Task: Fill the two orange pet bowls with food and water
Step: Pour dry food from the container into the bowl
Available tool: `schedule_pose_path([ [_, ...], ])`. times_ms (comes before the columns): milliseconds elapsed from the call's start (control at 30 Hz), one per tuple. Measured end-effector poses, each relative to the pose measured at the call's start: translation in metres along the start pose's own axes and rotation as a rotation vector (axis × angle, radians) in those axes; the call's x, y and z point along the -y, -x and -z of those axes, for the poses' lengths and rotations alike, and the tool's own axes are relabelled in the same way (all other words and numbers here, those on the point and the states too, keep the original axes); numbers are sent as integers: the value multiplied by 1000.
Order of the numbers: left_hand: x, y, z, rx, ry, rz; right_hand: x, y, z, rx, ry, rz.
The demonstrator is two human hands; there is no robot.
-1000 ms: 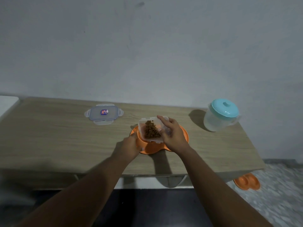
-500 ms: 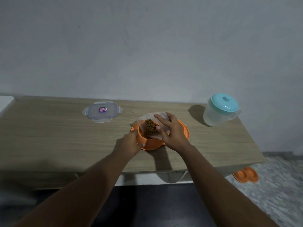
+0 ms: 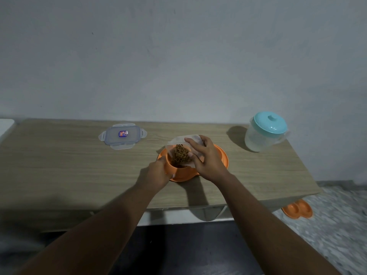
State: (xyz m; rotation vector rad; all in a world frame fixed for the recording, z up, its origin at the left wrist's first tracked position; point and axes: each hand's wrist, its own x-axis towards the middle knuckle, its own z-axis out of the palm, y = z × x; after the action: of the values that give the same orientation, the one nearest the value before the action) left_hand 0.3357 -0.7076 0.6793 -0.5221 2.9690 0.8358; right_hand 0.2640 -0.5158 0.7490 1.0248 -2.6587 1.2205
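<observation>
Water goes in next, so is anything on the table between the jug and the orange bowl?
Nothing visible stands on the table between the jug and the bowl. Only the right hand, tilting the container over the bowl, covers much of its right half; the left hand grips its left edge.

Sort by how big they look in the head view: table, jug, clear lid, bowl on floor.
1. Light wooden table
2. Clear plastic jug with turquoise lid
3. Flat clear plastic lid, nearly equal
4. Orange double floor bowl, farther away
</observation>
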Motion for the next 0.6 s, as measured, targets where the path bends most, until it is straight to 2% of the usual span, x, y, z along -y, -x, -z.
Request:
schedule_pose_path([
  [433,-3,-1,2,9,3,10,-2,0,1,21,-21,-14],
  [600,-3,2,4,7,29,0,-3,2,0,-52,-115,-127],
])
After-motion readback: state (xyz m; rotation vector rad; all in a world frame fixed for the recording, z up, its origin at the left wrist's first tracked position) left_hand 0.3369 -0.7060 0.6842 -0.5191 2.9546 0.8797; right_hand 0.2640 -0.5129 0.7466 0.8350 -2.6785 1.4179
